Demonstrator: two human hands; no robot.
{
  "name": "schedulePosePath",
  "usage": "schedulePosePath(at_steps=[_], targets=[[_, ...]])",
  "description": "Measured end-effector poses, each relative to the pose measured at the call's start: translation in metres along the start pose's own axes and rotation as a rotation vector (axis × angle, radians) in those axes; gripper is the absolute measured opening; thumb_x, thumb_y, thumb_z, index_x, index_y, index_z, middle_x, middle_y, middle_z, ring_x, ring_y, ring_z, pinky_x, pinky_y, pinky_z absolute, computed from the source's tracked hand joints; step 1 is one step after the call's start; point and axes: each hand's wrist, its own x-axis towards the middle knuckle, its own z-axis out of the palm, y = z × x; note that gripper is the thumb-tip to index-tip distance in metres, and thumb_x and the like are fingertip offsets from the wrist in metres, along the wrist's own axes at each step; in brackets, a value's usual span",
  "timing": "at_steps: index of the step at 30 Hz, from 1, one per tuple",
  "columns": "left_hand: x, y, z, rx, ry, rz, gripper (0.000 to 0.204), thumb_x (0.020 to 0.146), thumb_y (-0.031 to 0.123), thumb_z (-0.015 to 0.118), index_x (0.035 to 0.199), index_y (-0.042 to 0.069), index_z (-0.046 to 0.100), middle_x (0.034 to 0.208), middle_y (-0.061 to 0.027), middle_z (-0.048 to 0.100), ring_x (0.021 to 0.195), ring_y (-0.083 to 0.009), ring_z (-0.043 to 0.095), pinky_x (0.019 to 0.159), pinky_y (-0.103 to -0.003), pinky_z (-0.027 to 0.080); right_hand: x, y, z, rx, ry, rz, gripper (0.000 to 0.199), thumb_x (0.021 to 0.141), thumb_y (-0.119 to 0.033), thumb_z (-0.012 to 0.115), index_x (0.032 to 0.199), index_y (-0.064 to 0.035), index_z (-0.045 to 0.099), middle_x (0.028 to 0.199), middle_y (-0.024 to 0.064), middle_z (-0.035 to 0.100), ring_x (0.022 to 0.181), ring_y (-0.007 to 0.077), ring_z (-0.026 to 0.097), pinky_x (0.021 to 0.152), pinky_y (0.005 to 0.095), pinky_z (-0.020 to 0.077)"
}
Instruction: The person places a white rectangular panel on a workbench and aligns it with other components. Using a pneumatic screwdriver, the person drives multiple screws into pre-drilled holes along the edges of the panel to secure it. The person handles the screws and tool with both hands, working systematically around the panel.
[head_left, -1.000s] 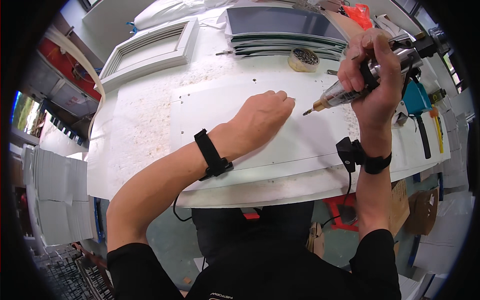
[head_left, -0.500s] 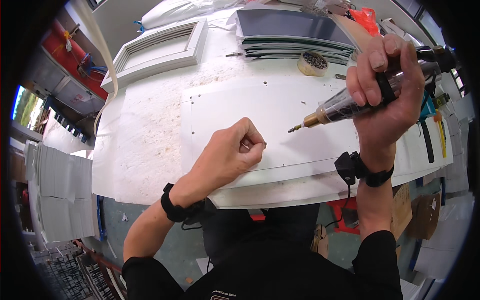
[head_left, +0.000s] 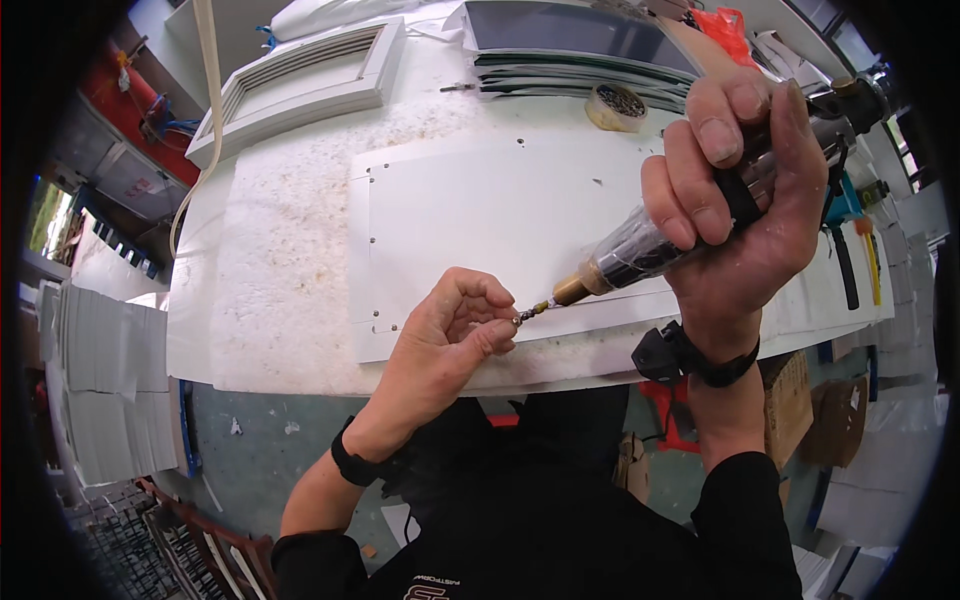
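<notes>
In my right hand (head_left: 740, 215) is a powered screwdriver (head_left: 630, 250) with a clear-wrapped body and a brass-coloured nose, its fingers wrapped round the body. The tool points left and down. My left hand (head_left: 435, 335) is closed in a pinch on a small screw (head_left: 517, 321) at the tip of the driver bit (head_left: 538, 308). Both hands are above the front part of a flat white panel (head_left: 460, 215), which has several small screws along its left side and one near its far edge.
A round tub of screws (head_left: 616, 108) stands behind the panel, near a stack of dark sheets (head_left: 575, 40). At the far left lies a white louvred frame (head_left: 300, 85). Tools with black and yellow handles (head_left: 850, 270) lie at the right. Stacked white boards (head_left: 115, 380) stand left of the table.
The driver has come down and left, so its bit now meets my left fingers. My left hand has turned, showing the screw at its fingertips. The whole view has shifted slightly.
</notes>
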Motion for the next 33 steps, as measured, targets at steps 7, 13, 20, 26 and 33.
schedulePosePath(at_steps=[7, 13, 20, 26, 33], targets=[[0.001, -0.002, 0.002, -0.023, -0.027, -0.005, 0.020, 0.101, 0.001, 0.063, 0.117, 0.006, 0.053, 0.107, -0.0039, 0.061, 0.097, -0.0085, 0.060, 0.088, -0.026, 0.055, -0.008, 0.004, -0.001, 0.019, 0.000, -0.025, 0.034, 0.112, -0.035, 0.038, 0.103, -0.0065, 0.053, 0.087, 0.0040, 0.054, 0.045, 0.0069, 0.038, 0.042, 0.0248, 0.0396], [0.004, 0.000, 0.006, -0.014, -0.017, -0.022, 0.020, 0.100, 0.001, 0.063, 0.117, 0.006, 0.053, 0.107, -0.0035, 0.061, 0.099, -0.0086, 0.061, 0.089, -0.026, 0.055, -0.009, 0.001, -0.005, -0.052, -0.004, -0.001, 0.033, 0.112, -0.035, 0.039, 0.103, -0.0067, 0.053, 0.087, 0.0038, 0.054, 0.045, 0.0068, 0.038, 0.042, 0.0246, 0.0393], [0.008, -0.004, 0.007, -0.016, -0.017, -0.007, 0.021, 0.100, 0.000, 0.063, 0.117, 0.006, 0.053, 0.108, -0.0039, 0.061, 0.101, -0.0087, 0.061, 0.090, -0.026, 0.055, -0.010, 0.001, -0.008, -0.025, 0.002, -0.010, 0.033, 0.112, -0.035, 0.039, 0.103, -0.0068, 0.052, 0.087, 0.0037, 0.054, 0.045, 0.0067, 0.038, 0.042, 0.0247, 0.0393], [0.008, -0.004, 0.008, -0.015, -0.019, -0.011, 0.021, 0.099, 0.000, 0.063, 0.117, 0.006, 0.054, 0.108, -0.0046, 0.061, 0.100, -0.0091, 0.061, 0.088, -0.026, 0.054, -0.010, 0.004, -0.013, 0.018, -0.034, -0.060, 0.033, 0.112, -0.036, 0.038, 0.103, -0.0069, 0.052, 0.086, 0.0039, 0.054, 0.045, 0.0071, 0.038, 0.042, 0.0249, 0.0392], [0.011, 0.001, 0.010, -0.021, -0.033, -0.052, 0.020, 0.099, 0.004, 0.064, 0.116, 0.004, 0.054, 0.106, -0.0053, 0.062, 0.094, -0.0108, 0.062, 0.087, -0.027, 0.054, -0.010, 0.011, -0.019, 0.125, -0.189, -0.136, 0.034, 0.113, -0.037, 0.035, 0.105, -0.0071, 0.051, 0.088, 0.0046, 0.054, 0.045, 0.0086, 0.038, 0.042, 0.0263, 0.0396]])
